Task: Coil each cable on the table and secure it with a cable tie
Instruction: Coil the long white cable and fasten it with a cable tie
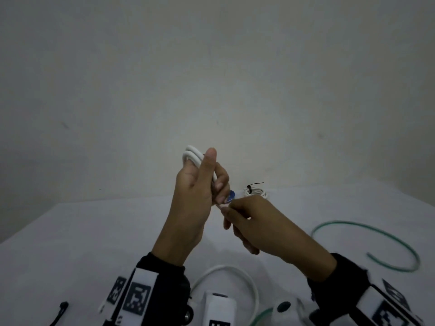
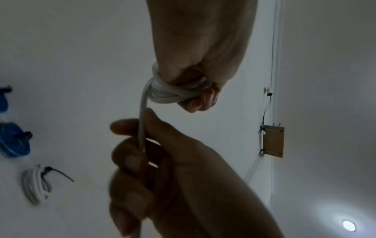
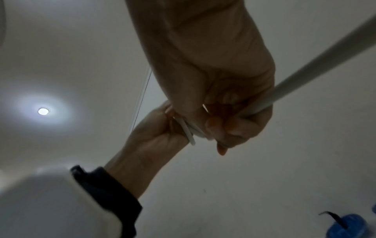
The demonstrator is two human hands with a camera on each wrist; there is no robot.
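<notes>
Blue coils (image 2: 14,140) (tied) in wrist views only

White table (image 1: 94,243), green cable (image 1: 376,231), tied coil (image 1: 256,192)

Looked like a plain indoor room, poss. a home or small workspace: bare off-white wall (image 1: 211,67), white-covered surface (image 1: 94,243), recessed ceiling light (image 3: 42,111), thin wire down the wall to a small wooden board (image 2: 273,141). Exact type unclear.
</notes>
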